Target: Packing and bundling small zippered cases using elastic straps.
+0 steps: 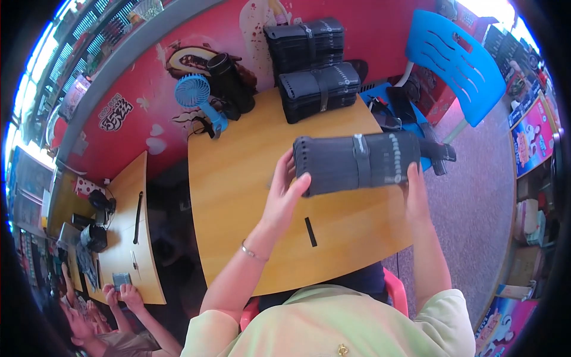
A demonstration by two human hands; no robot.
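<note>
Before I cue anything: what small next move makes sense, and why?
Perhaps move the strapped dark bundle toward the similar bundle at the far side of the table, since the left grip and right grip hold it by opposite ends.

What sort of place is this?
Perhaps a snack shop doubling as a workroom: food pictures on the pink wall, black bundles at the wooden table, and another person at a second table.

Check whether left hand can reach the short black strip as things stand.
Probably not without letting go: the left hand grips the strapped black bundle. Otherwise, the black strip lies uncovered on the table.
</note>
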